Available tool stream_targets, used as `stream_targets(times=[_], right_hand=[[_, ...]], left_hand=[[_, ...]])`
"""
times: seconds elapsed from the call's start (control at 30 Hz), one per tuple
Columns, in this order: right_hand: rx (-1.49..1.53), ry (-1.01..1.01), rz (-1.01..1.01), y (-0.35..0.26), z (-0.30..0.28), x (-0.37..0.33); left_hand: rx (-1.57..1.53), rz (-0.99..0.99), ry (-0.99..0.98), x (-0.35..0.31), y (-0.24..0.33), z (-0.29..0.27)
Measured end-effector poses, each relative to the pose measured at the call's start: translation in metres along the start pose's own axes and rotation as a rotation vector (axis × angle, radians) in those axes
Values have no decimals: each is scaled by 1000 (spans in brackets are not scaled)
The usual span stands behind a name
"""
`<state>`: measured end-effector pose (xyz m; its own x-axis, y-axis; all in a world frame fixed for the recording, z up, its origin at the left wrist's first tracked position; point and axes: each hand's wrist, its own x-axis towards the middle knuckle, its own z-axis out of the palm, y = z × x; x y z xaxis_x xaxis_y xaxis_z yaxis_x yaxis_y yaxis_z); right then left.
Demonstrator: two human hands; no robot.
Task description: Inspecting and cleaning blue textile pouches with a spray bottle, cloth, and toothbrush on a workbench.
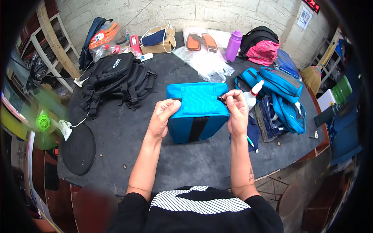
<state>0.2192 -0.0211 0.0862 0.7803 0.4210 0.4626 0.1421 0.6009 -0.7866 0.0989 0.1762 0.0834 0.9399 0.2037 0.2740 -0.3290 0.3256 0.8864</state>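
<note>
A bright blue zippered pouch (200, 101) with a wavy-patterned panel and a black stripe stands over the middle of the dark table. My left hand (163, 116) is closed on its left end, thumb on top beside a small black tab. At the opposite end my right hand (237, 112) pinches a small black tab (220, 99), perhaps a zipper pull; the fingertips partly cover it. The pouch's underside is hidden.
A black backpack (116, 77) lies at left, near a round black disc (78, 149). To the right are more blue bags (281, 83), a white squeeze bottle (250, 99) and a pen (250, 141). Farther back stand a purple bottle (234, 46) and plastic packaging (210, 62). A green fan (43, 122) blurs at left.
</note>
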Motion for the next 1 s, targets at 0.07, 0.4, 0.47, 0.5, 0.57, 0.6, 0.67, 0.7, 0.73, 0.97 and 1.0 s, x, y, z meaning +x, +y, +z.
stream_targets(times=[0.07, 0.4, 0.47, 0.5, 0.57, 0.6, 0.67, 0.7, 0.73, 0.97, 1.0], right_hand=[[-96, 25, -75, 2, 2, 1], [-259, -13, -62, 5, 7, 1], [-332, -51, -75, 8, 5, 6], [-502, -91, -175, 8, 6, 11], [-812, -53, -277, 9, 5, 10], [-894, 8, -342, 8, 0, 11], [-919, 140, -181, 15, -23, 3], [-870, 210, -91, 21, -41, -3], [-959, 214, -35, 24, -63, -11], [-1738, 203, 548, 36, -100, -75], [-1809, 223, 554, 39, -106, -84]], left_hand=[[44, 14, 1, -1, -3, -1], [36, -351, -152, -14, 10, 6], [-116, -420, -167, -14, 11, 10], [-62, -334, -32, -12, 10, 19], [-45, -184, 161, -11, 14, 28], [-70, -87, 196, -10, 12, 26], [93, 130, 249, -11, 8, 15], [123, 192, 261, -9, 6, 12], [123, 188, 255, -8, 3, 10], [-103, 151, 508, -7, -24, -2], [-102, 153, 508, -6, -24, 0]])
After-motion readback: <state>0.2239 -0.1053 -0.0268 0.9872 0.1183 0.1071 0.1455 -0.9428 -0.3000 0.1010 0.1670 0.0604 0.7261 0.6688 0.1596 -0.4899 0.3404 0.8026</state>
